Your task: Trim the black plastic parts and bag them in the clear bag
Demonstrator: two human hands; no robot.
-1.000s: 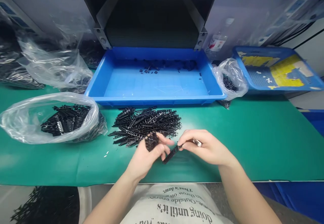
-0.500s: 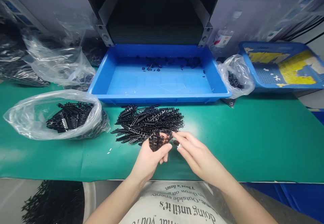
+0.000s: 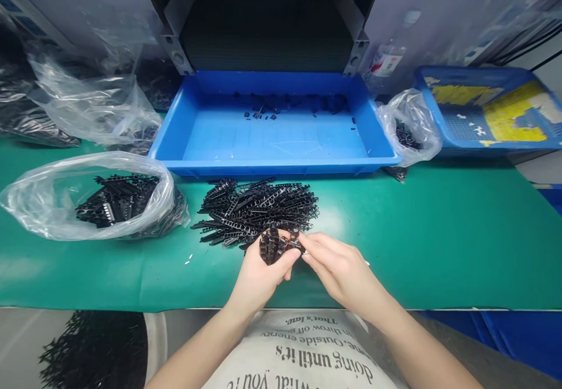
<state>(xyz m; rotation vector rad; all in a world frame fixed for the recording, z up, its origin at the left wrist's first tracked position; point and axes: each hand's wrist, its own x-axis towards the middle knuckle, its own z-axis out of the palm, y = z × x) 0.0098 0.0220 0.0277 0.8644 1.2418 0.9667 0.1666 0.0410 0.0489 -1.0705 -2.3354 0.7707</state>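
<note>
My left hand (image 3: 260, 272) is closed round a bundle of black plastic strips (image 3: 269, 245), held just above the green mat (image 3: 439, 236). My right hand (image 3: 340, 269) reaches in from the right, its fingertips pinched on a black strip at the bundle's right side. Right behind both hands lies a loose pile of black strips (image 3: 259, 208) with holes along them.
A blue tray (image 3: 272, 137) with a few black bits stands behind the pile, under a dark chute. A clear bag of black strips (image 3: 92, 201) lies at left, more bags behind it. A small bag (image 3: 408, 128) and a blue basket (image 3: 487, 113) sit at right.
My right hand put the single strip it held a second ago against the bundle in my left hand. Both hands moved forward, toward the pile.
</note>
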